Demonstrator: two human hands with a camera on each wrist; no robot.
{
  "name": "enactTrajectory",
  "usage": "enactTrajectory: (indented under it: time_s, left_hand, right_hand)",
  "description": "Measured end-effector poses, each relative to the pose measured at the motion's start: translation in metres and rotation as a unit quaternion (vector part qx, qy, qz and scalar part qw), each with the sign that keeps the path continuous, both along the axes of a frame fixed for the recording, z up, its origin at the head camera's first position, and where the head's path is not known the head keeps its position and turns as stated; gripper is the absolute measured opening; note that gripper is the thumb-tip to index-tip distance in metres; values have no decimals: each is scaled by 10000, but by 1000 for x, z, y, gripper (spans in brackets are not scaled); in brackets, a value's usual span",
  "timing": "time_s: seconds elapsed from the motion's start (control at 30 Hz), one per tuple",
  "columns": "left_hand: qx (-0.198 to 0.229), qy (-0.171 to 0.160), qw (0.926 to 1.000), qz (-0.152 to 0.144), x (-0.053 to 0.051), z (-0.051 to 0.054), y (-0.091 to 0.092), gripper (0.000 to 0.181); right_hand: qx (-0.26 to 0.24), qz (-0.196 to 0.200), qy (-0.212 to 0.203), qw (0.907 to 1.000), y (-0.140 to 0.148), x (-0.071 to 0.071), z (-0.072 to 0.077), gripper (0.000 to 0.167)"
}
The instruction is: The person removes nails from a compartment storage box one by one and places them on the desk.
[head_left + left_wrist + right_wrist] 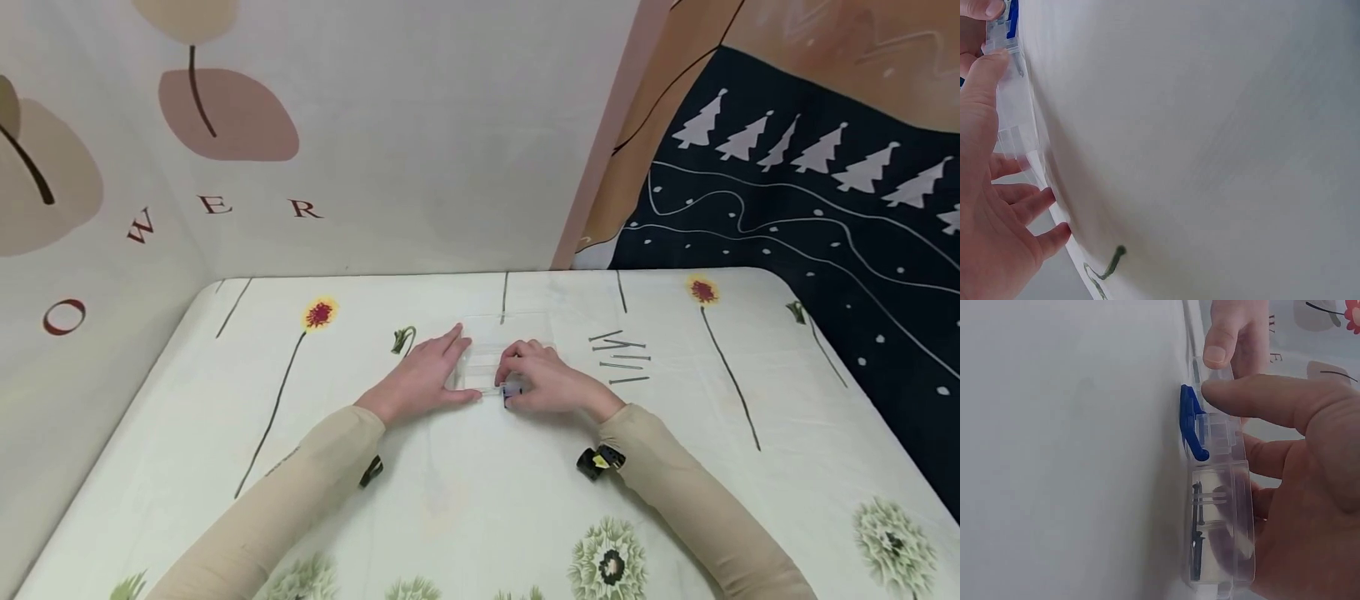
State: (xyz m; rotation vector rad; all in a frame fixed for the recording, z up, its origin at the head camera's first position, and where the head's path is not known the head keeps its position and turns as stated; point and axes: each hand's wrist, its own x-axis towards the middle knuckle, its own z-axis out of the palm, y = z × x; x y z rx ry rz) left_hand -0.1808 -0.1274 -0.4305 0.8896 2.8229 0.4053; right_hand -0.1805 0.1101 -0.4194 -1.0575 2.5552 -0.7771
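On a flower-printed table (480, 483) sits a clear plastic box (483, 360), likely light, stiff and slick, best held by its sides. The left hand (427, 379), spread, steadies its left end; the right hand (546, 379), curled, grips it beside a blue latch (1190, 422). Nails (632, 357) lie rightward.

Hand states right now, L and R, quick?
Left hand: open, resting against the clear plastic box.
Right hand: closed, holding the box near its blue latch.

Head camera above, wrist cameras close, box (1229, 509) shared
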Motion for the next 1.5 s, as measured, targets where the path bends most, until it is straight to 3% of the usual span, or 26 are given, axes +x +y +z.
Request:
enactTrajectory:
  time_s: [0.4, 0.77, 1.5]
  left_hand:
    - [47, -50, 10000, -43, 0, 0, -1, 86]
    - [32, 150, 9996, -236, -1, 0, -1, 84]
    - [-56, 156, 9996, -235, -1, 1, 0, 86]
  right_hand:
    - [270, 133, 255, 9992, -4, 2, 0, 16]
    - [313, 157, 556, 9978, -4, 3, -3, 16]
    - [-399, 23, -53, 9992, 1, 2, -6, 10]
